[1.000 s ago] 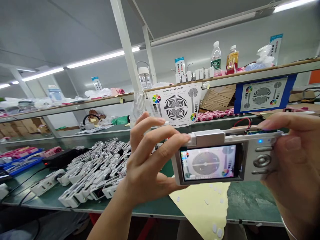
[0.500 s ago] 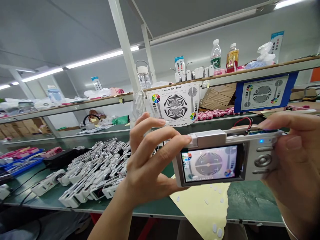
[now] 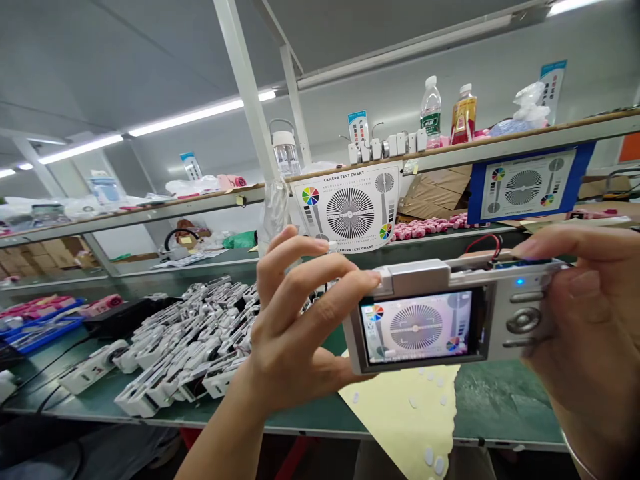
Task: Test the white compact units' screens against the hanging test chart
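Observation:
Between my two hands is a silver digital camera, held up with its lit screen toward me. My left hand grips the left end, thumb beneath and a fingertip on the top edge. At the other end, my right hand pinches the body beside the round button pad. The top is partly open near my right fingers, showing red and black wires and a bit of circuit board. A blue light glows on the back. The screen shows the camera test chart that hangs ahead.
Many white camera bodies are piled on the green bench at left, near blue trays of parts. Yellow paper with small white pieces lies below the camera. A shelf with bottles runs above; a second chart hangs right.
The chart on the screen looks slightly brighter and has shifted a little to the left. Both hands keep their hold on the camera, nearly still.

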`<control>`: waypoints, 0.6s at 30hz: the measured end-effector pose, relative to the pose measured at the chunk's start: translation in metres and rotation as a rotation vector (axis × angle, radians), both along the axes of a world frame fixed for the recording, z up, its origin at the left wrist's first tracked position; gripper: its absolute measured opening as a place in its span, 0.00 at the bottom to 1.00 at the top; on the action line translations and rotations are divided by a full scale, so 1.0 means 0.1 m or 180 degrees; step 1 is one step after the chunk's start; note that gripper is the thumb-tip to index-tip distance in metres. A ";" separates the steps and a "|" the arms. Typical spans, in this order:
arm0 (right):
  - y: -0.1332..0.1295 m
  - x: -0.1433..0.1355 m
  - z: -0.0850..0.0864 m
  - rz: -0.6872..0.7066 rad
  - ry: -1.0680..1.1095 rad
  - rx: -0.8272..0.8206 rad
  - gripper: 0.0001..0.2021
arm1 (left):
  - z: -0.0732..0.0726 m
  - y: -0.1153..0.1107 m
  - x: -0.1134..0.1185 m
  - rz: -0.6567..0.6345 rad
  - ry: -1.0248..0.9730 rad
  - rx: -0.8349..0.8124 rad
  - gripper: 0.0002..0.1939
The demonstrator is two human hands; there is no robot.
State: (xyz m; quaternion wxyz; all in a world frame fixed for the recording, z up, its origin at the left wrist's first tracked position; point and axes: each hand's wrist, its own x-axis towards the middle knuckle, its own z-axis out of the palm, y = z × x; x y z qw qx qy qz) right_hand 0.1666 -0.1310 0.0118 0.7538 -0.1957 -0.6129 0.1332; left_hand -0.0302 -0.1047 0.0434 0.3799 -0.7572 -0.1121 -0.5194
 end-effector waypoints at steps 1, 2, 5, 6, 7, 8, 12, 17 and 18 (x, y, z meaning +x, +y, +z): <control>0.01 0.00 0.00 0.0012 0.0004 -0.0017 0.07 | 0.00 0.00 0.00 -0.0032 0.0002 0.0005 0.21; 0.01 0.00 -0.01 0.0059 0.0004 -0.0045 0.07 | 0.00 0.00 0.00 -0.0069 0.0004 0.0011 0.21; 0.01 0.01 -0.01 0.0168 0.0019 -0.0079 0.07 | -0.01 0.01 0.00 -0.0130 -0.0002 0.0016 0.21; 0.01 0.01 -0.01 0.0155 0.0014 -0.0064 0.07 | -0.01 0.01 0.00 -0.0124 -0.0006 0.0013 0.22; 0.01 0.01 -0.02 0.0112 0.0008 -0.0040 0.07 | -0.01 0.01 0.00 -0.0110 -0.0011 0.0010 0.22; 0.00 0.01 -0.01 0.0051 0.0004 -0.0013 0.07 | -0.02 0.02 -0.01 -0.0087 -0.0015 0.0003 0.22; 0.02 -0.01 -0.01 -0.0062 -0.0006 -0.0022 0.07 | -0.02 0.02 -0.03 0.0057 -0.0005 -0.0078 0.23; 0.06 -0.01 -0.01 0.0261 0.0066 -0.0177 0.08 | -0.02 0.05 -0.04 -0.0064 0.0042 -0.0082 0.25; 0.06 0.01 -0.03 0.0364 0.0017 -0.0298 0.09 | -0.03 0.06 -0.04 -0.0101 0.0069 -0.0141 0.25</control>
